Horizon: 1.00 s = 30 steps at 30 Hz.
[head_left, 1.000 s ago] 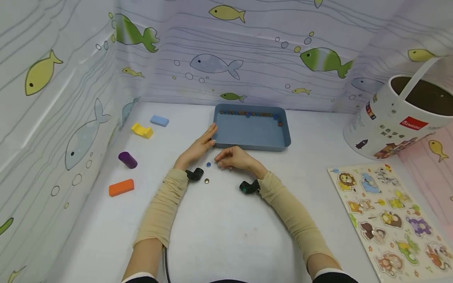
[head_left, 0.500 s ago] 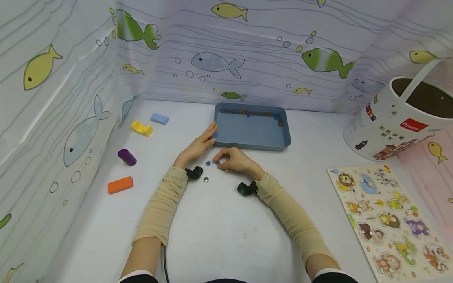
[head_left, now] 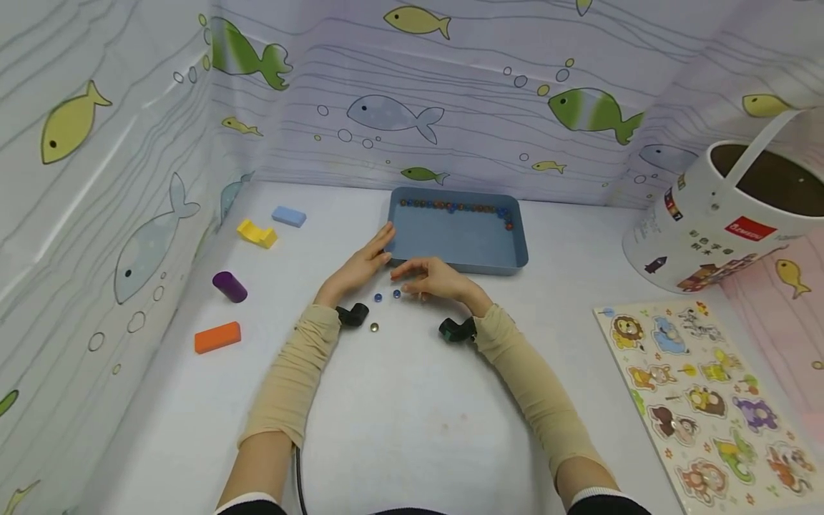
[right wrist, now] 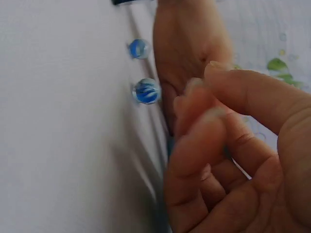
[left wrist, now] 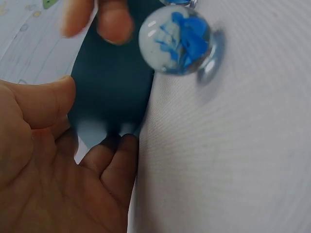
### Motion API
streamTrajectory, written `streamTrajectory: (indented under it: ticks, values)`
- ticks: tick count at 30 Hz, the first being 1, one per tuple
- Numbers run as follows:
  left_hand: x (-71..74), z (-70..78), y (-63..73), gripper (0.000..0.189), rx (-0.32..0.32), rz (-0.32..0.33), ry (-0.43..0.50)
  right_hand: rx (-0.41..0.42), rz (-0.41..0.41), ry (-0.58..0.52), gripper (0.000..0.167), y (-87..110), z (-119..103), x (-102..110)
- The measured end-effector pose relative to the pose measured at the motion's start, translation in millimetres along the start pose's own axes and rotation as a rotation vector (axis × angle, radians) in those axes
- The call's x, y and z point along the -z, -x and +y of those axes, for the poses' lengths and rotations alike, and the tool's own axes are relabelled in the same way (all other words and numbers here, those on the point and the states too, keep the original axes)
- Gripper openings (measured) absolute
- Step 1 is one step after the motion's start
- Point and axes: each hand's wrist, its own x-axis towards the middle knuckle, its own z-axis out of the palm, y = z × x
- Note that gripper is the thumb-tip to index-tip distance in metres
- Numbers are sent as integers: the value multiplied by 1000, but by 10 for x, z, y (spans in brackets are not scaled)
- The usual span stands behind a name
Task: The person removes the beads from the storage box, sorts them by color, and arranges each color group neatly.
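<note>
While loose before a tray (head_left: 457,239): blue marbles (head_left: 396,294) and a pale marble (head_left: 375,327)

Where near the middle of the back edge of a white surface (head_left: 425,450): tray, shallow and grey-blue, with a row of marbles (head_left: 441,205), brown and blue, along its back wall and round the back right corner. Touching the tray's left wall, toward the front left corner: left hand (head_left: 357,273), with thumb and fingers spread and mostly straight. Just off the tray's front edge, near the same corner: right hand (head_left: 438,277), with fingers loosely bent, thumb and fingertips apart; contact with the tray impossible to tell. On the surface between both hands: blue marbles, two in number, near each other but apart, one just beside the right fingertips. Nearer the surface's front edge: pale marble, close to the left wrist. Along the surface's left edge, from back to front: blue block (head_left: 289,217), yellow block (head_left: 257,234), purple cylinder (head_left: 229,287), orange block (head_left: 217,337). Toward the back right corner: white bucket (head_left: 695,222), with handle raised. Along the right edge: animal puzzle board (head_left: 685,375), set aslant. Behind the back edge: fish-printed backdrop (head_left: 479,161).
</note>
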Motion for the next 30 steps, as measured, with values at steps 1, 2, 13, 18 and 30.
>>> streamTrajectory:
  ticks: [1, 2, 13, 18, 30]
  values:
    - [1, 5, 1, 56, 1, 3, 2, 7, -9, 16, 31, -15, 6, 1]
    - [1, 10, 2, 56, -1, 4, 3, 16, -20, 39, 30, -29, 15, -5]
    - [9, 18, 6, 56, -13, 8, 14, 22, -24, 107, 19, -33, 0, -141]
    - [10, -9, 2, 56, -10, 8, 20, 20, -14, 75, 20, -36, 3, -153]
    - [-2, -10, 3, 57, -15, 0, 10, 21, -40, 29, 25, -39, 14, -136]
